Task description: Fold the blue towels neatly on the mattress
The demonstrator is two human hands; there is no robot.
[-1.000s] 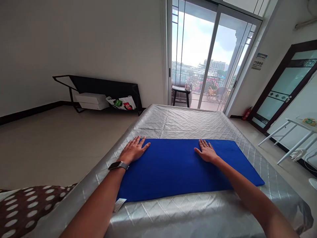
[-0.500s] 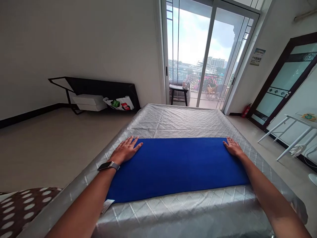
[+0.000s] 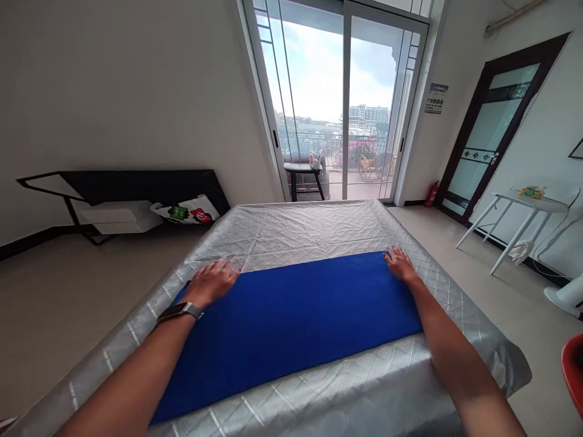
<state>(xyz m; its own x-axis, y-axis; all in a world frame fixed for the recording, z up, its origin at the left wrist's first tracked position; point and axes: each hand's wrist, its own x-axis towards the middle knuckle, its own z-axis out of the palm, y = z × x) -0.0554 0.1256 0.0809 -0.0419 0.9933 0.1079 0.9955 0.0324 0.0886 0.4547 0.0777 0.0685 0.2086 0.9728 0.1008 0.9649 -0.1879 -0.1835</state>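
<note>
A long, flat piece of blue cloth (image 3: 291, 321) lies across a bed (image 3: 314, 230) covered in silver-grey quilted material. Over the far edge of the cloth, near its left end, is my left hand (image 3: 214, 281), fingers extended and slightly blurred; whether it touches the fabric I cannot tell. A watch (image 3: 180, 311) is on that wrist. At the cloth's far right corner rests my right hand (image 3: 399, 264), palm down with fingers stretched out. My left forearm hides part of the cloth's left end.
A black frame (image 3: 150, 182) with a white box (image 3: 118, 216) and a printed bag (image 3: 189, 212) stands by the left wall. Beyond the bed are sliding glass doors (image 3: 347, 109) and a stool (image 3: 304, 170). On the right are a white table (image 3: 531, 200) and a red object (image 3: 574, 364).
The view has swung to the right. My left hand has shifted inward from the cloth's left end, whose far corner now shows beside it. My right hand stays at the far right corner.
</note>
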